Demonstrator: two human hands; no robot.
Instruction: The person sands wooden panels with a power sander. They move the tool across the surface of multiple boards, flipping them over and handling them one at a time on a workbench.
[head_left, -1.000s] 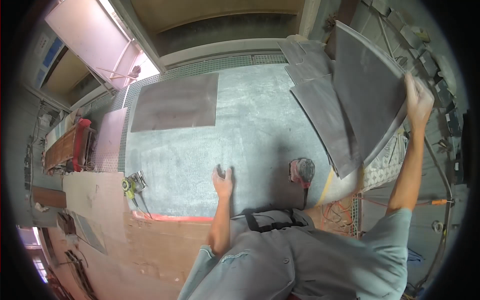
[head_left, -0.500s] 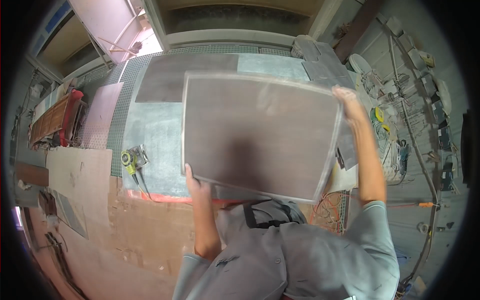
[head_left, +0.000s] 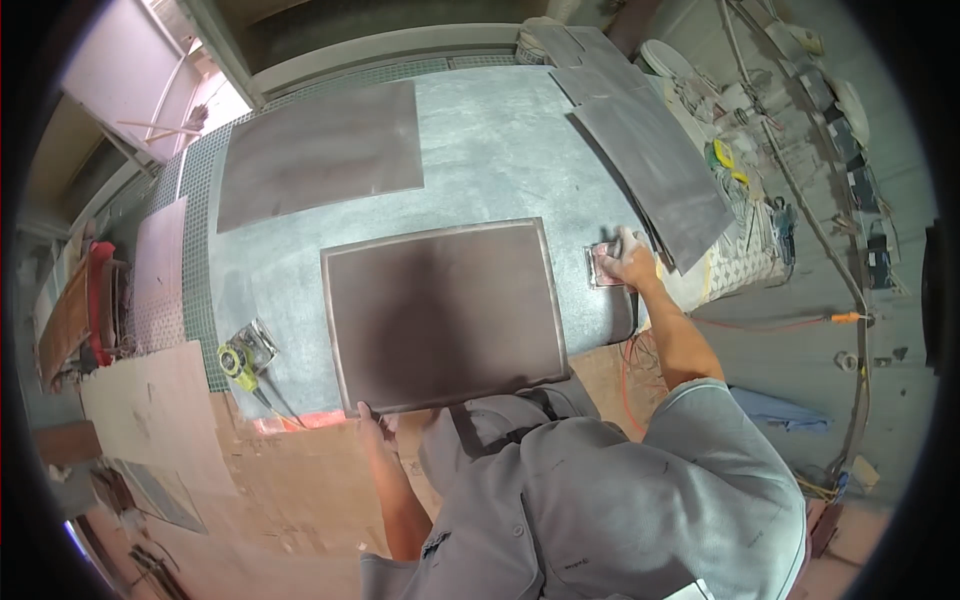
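Note:
A dark brown-grey rectangular panel (head_left: 450,310) with worn, paler edges lies along the near side of the table, my shadow across it. My left hand (head_left: 374,428) grips its near left corner, thumb toward the top and the other fingers partly hidden. Beyond the panel's right side, my right hand (head_left: 632,260) is closed on a small squarish reddish block (head_left: 603,266) at the tabletop; its exact kind is hard to make out. Left of the panel sits a yellow-green power sander (head_left: 240,362) with a square base and a cord.
The pale blue-green table (head_left: 480,130) also bears a larger dark panel (head_left: 325,150) at far left. Overlapping dark sheets (head_left: 655,165) lie at its right side. Tools and a white bucket lid (head_left: 662,58) crowd the right. An orange cable (head_left: 770,325) runs across there.
The panel came down from both raised hands onto the table's near side. My right hand let go of it and took hold of the reddish block; my left hand stays at its corner.

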